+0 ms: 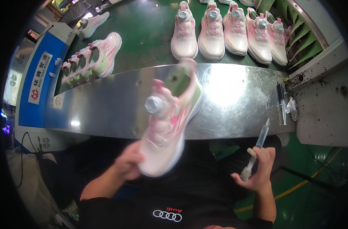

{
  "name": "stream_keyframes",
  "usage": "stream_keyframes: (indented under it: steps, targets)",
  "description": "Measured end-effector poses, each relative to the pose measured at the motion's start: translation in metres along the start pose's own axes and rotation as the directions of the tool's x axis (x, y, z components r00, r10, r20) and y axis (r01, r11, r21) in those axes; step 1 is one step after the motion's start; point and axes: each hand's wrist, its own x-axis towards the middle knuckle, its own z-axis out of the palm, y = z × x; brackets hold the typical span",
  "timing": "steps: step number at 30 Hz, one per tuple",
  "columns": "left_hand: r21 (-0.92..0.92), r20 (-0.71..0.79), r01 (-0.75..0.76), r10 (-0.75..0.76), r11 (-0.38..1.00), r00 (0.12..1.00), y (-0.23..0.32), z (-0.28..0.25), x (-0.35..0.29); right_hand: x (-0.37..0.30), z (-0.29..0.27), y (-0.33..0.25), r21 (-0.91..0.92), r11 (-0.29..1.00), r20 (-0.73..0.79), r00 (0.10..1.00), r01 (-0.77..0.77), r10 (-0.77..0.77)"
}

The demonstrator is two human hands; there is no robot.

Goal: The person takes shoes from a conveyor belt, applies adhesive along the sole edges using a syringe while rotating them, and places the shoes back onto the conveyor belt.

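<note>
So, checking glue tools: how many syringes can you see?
2: one syringe in the right hand; a second syringe lies on the metal table at its right end. Others may be hidden.

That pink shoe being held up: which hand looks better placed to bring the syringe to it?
The right hand, probably. It already grips the syringe, tip up, just right of the shoe. The left hand is occupied, its fingers holding the shoe at its toe end.

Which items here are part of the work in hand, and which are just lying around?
In hand:
left hand holding pink-white shoe
right hand holding syringe

Lying about:
row of five shoes
shoes on their sides
spare syringe
metal shelf
</note>
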Motion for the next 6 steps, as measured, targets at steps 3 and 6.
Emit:
stream_keyframes:
  steps: [3, 6]
  targets:
    - [0.68, -0.226, -0.064, 0.291, 0.73, 0.93, 0.049, -0.039, -0.014, 0.015, 0.013, 0.02, 0.062, 0.998, 0.007, 1.0, -0.007, 0.007]
    - [0.975, 0.112, -0.202, 0.583, 0.091, 0.805, 0.08, -0.008, -0.003, 0.028, 0.024, 0.03, 0.069, 0.998, -0.009, 1.0, 0.002, -0.001]
